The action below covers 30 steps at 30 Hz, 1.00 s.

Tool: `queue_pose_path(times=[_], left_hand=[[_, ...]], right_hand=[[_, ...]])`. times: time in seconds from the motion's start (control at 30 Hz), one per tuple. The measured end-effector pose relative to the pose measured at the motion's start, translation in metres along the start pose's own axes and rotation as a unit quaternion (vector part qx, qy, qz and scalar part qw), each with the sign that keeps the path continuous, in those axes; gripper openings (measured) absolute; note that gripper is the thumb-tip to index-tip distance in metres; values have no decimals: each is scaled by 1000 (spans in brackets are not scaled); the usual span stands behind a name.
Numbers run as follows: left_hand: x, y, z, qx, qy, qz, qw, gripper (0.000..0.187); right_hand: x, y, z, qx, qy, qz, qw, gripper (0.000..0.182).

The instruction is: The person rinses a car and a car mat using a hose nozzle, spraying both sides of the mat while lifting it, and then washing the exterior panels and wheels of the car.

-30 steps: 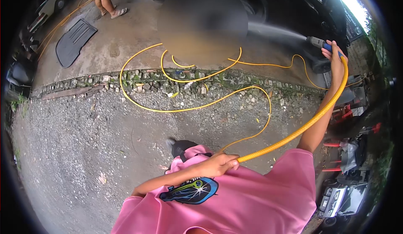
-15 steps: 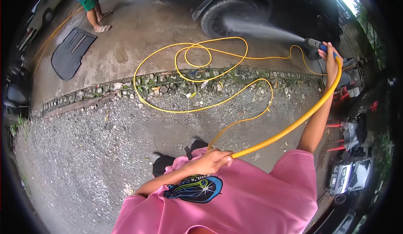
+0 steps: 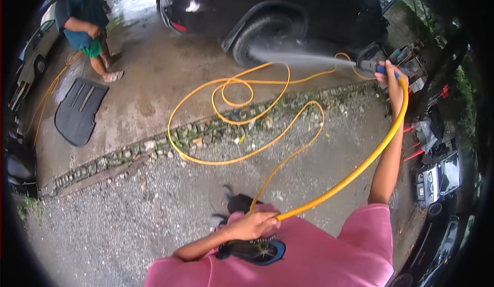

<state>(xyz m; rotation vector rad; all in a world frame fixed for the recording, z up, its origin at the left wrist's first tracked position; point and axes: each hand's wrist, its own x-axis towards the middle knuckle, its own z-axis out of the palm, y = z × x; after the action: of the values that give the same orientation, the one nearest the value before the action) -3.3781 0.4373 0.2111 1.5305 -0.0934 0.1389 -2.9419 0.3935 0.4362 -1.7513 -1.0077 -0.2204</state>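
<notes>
Just in front of our pink shirt (image 3: 319, 253), our left hand (image 3: 252, 226) has its fingers closed around the yellow hose (image 3: 339, 183). From there the hose arcs out to our right hand (image 3: 393, 84), whose fingers are wrapped around the blue rear part of the spray nozzle (image 3: 368, 66). Beyond our feet, more hose lies in loops over the gravel (image 3: 128, 230), the row of stones (image 3: 198, 140) and the wet concrete (image 3: 146, 102). We see water (image 3: 314, 59) shooting leftward from the nozzle onto the wheel (image 3: 270, 32) of a black car (image 3: 329, 14). To the left lies a dark mat (image 3: 81, 111); just past it stands a person (image 3: 82, 22) in green shorts.
</notes>
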Motion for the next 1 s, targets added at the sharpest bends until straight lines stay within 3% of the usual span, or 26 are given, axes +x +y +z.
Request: queue_pose_path(times=[0.07,0.13,0.2,0.27,0.33,0.37,0.43,0.5,0.63,0.77,0.83,0.9,0.97,1.0], left_hand=[[11,-33,-12,-59,-25,-19,998,26],[30,-36,-34,-7,-50,-18,999,19],[58,-39,-55,-30,-75,-30,996,15],[85,-86,-67,-5,-120,39,992,17],[114,-158,-74,-3,-93,70,993,22],[124,-180,-79,-5,-97,62,993,22],[152,-211,-107,62,-149,3,987,23],[166,-242,-132,63,-139,26,988,26],[168,-230,-183,39,-100,65,992,30],[122,-178,-227,113,-155,53,980,42],[84,-153,-247,104,-125,68,984,53],[43,-120,-263,108,-54,40,992,29],[-1,-97,-273,108,0,-29,994,33],[-24,-91,-278,114,14,-17,993,39]], right_hand=[[19,14,-7,-35,30,-2,999,34],[33,14,-1,-5,54,-28,998,33],[55,16,2,-9,19,-2,1000,34],[81,5,2,-40,13,12,999,35],[111,-5,1,-27,51,2,998,35],[121,-25,5,-73,77,23,994,34],[170,-10,-18,-40,37,-14,998,33],[207,-5,-38,-41,9,-50,998,33],[250,-6,-45,-81,36,-58,994,35],[280,11,-44,-63,54,-21,996,35],[286,23,-35,-30,51,-27,998,34],[286,33,-17,-31,50,-23,998,34],[273,31,8,-48,53,-16,997,36],[266,32,25,-52,51,-12,997,36]])
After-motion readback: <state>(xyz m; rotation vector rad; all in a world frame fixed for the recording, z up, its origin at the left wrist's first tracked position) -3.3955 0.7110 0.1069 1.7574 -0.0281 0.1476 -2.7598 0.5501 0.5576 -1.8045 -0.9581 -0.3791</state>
